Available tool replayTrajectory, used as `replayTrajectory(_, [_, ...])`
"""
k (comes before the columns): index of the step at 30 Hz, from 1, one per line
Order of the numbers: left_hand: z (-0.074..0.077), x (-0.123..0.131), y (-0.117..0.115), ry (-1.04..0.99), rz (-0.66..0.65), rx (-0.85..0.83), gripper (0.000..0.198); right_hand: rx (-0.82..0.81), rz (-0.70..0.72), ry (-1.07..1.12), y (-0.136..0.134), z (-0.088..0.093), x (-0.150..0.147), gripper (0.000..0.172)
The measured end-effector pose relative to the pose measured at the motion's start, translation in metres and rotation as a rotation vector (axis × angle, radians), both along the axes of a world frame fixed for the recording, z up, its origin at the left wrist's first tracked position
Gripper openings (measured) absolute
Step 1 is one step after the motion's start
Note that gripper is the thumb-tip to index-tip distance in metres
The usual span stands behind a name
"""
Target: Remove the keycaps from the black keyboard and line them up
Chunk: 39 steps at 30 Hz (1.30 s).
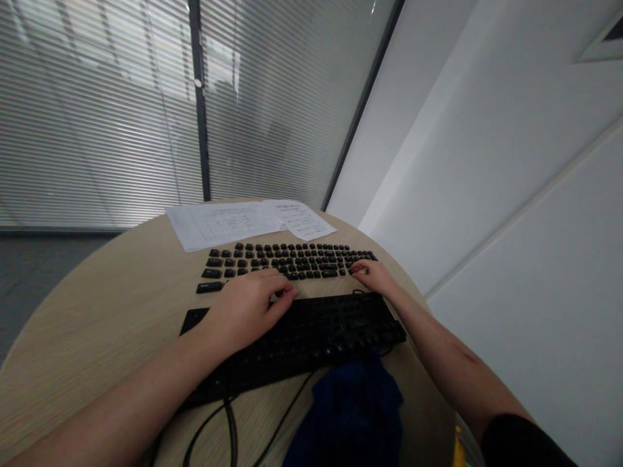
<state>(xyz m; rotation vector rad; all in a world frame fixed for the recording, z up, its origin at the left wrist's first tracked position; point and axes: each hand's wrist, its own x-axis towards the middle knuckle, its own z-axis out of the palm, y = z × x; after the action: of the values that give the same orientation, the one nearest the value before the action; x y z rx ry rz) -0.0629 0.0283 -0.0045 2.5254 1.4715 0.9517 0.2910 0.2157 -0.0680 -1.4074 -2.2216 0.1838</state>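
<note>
Black keycaps (329, 266) lie in several rows on the round wooden table, beyond a black keyboard (335, 324). My left hand (248, 305) hovers over the keyboard's left part, near the closest keycap row. Its fingers curl toward the thumb, and whatever is between them, if anything, is hidden. At the right end of the rows, my right hand (374, 275) has thumb and fingertips closed around a small black keycap (351, 271). The keyboard lies slightly tilted across the table, partly covered by my left hand and forearm.
Printed paper sheets (233, 224) lie at the table's far edge. A dark blue cloth (355, 408) is bunched at the near side, beside black cables (232, 431). Window blinds (107, 130) stand beyond the table (97, 311); a white wall (525, 194) rises on the right.
</note>
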Motion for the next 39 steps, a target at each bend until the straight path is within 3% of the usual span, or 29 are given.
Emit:
replayTrajectory(4, [0.000, -0.001, 0.002, 0.026, 0.000, -0.045, 0.033, 0.091, -0.053, 0.112, -0.020, 0.017, 0.008, 0.019])
replayTrajectory(7, [0.000, -0.002, 0.005, 0.068, -0.013, -0.077, 0.034, 0.163, -0.131, 0.305, -0.051, 0.030, 0.022, 0.048])
replayTrajectory(9, [-0.002, -0.003, 0.008, 0.101, -0.032, -0.102, 0.034, 0.164, -0.153, 0.613, -0.075, 0.033, 0.032, 0.063])
replayTrajectory(14, [-0.015, -0.009, 0.016, 0.155, -0.128, -0.166, 0.034, -0.121, -0.154, 1.064, -0.130, 0.023, 0.043, 0.071])
replayTrajectory(18, [-0.025, -0.012, 0.017, 0.196, -0.161, -0.201, 0.039, -0.364, -0.104, 1.260, -0.148, 0.015, 0.040, 0.054])
replayTrajectory(20, [-0.028, -0.012, 0.017, 0.217, -0.170, -0.224, 0.043, -0.387, -0.092, 1.286, -0.150, 0.016, 0.038, 0.046])
replayTrajectory(24, [-0.031, -0.014, 0.019, 0.249, -0.158, -0.271, 0.050, -0.390, -0.043, 1.277, -0.150, 0.017, 0.033, 0.049])
replayTrajectory(27, [-0.033, -0.015, 0.023, 0.257, -0.152, -0.307, 0.052, -0.367, -0.027, 1.276, -0.148, 0.013, 0.030, 0.041])
replayTrajectory(39, [-0.039, -0.018, 0.028, 0.150, -0.212, -0.318, 0.044, -0.214, -0.257, 1.034, -0.160, -0.001, 0.028, 0.031])
